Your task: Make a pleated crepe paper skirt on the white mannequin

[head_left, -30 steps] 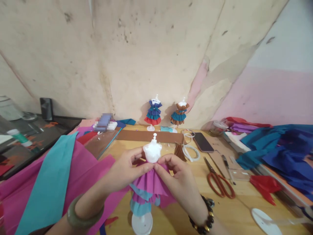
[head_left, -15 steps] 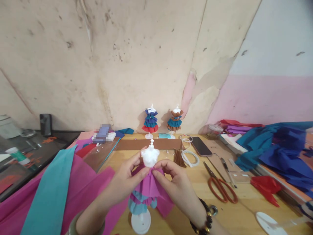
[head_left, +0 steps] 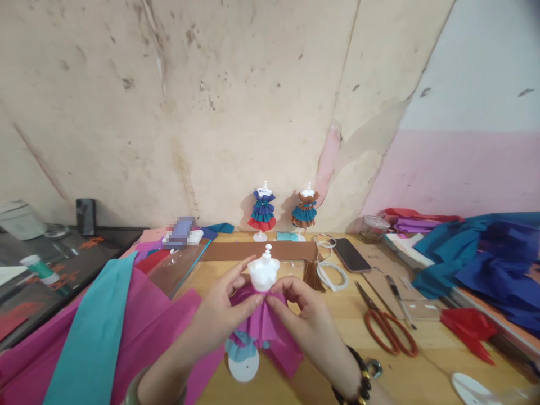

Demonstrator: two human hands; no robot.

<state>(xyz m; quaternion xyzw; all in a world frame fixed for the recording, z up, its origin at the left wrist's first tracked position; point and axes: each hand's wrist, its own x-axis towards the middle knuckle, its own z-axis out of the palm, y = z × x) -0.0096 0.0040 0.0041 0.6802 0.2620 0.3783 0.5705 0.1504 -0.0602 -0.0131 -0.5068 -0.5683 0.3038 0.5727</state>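
A small white dress form [head_left: 264, 273] stands in front of me, tilted slightly, on a round white base [head_left: 243, 367]. Magenta paper [head_left: 261, 326] is gathered around its waist, over light blue ruffles [head_left: 241, 347]. My left hand [head_left: 219, 304] pinches the magenta paper at the waist with its thumb, its fingers behind the form. My right hand [head_left: 301, 312] pinches the same paper just to the right, thumb and index finger together. Both thumbs nearly meet at the front.
Two dressed mini forms [head_left: 262, 209] [head_left: 304, 211] stand by the wall. Orange-handled scissors [head_left: 390, 329], a phone [head_left: 351, 255] and a white coil [head_left: 333, 275] lie right. Magenta and turquoise sheets [head_left: 90, 332] spread left; blue paper [head_left: 502, 281] lies far right.
The view has shifted slightly, so the scene sits a little further right and lower. The form's lower ruffles and base show differently, with the base higher. Both hands still pinch the magenta paper.
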